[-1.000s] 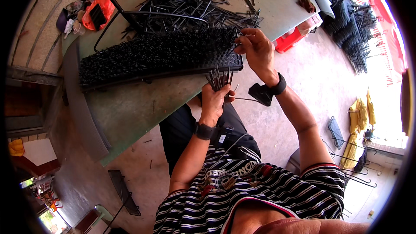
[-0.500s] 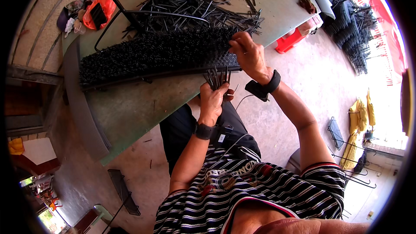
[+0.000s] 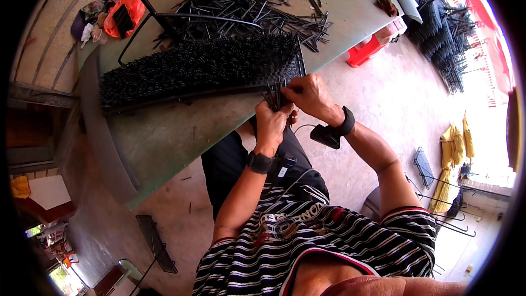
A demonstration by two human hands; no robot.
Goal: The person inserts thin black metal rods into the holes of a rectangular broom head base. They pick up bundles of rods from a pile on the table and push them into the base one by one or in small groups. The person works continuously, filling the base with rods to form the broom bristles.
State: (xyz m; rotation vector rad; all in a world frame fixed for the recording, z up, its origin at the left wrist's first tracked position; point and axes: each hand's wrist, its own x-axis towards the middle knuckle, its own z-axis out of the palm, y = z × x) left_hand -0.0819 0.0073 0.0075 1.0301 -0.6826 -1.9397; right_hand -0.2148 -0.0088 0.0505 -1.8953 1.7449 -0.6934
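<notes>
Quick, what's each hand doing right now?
Left hand: closed around a bundle of thin black strips.
Right hand: curled at the bundle; its grip cannot be told.

The person (image 3: 241, 201) is wearing a black-and-white striped shirt (image 3: 323, 231), dark trousers (image 3: 222, 159) and black wristbands (image 3: 259, 163), the right bearing a boxy module (image 3: 325, 136).

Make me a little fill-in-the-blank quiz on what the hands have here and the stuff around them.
1. The left hand holds a bunch of strips, and the ____ hand is right beside that bunch.
2. The bristly panel and the loose heap on the table are both ____ in colour.
3. The shirt is patterned with dark and light ____.
4. The draped cloth at middle right is bright ____.

Missing words: right; black; stripes; yellow.
</notes>
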